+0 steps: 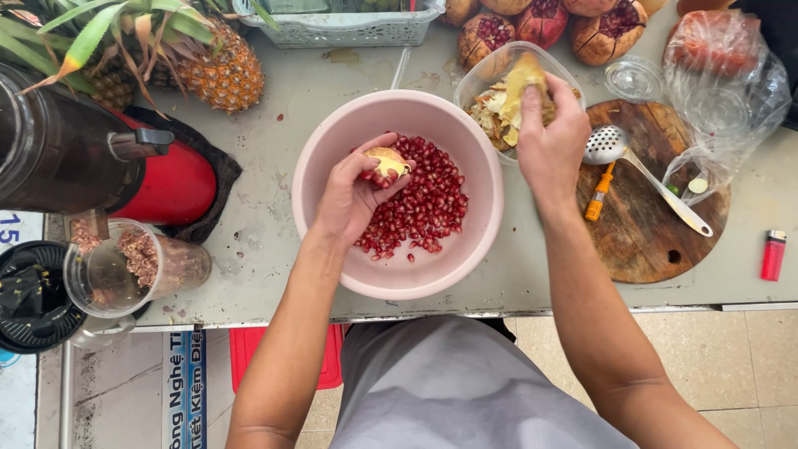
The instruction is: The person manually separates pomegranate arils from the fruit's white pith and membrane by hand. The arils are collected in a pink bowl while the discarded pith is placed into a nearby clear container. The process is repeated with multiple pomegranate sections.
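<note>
A pink bowl [332, 150] holds a heap of red pomegranate seeds [424, 208]. My left hand [349, 199] is inside the bowl, closed around a pomegranate piece [387, 160] with seeds still on it. My right hand [550, 141] is raised over a clear plastic container [482, 79] of peel scraps, gripping a yellowish piece of pomegranate rind [524, 79].
A round wooden board [644, 233] with a metal slotted ladle [611, 145] lies to the right. Whole and cut pomegranates [544, 21] line the back edge. Pineapples [220, 71], a juicer [75, 158], a pulp cup [137, 266], plastic bags [723, 75] and a red lighter [773, 255] surround the bowl.
</note>
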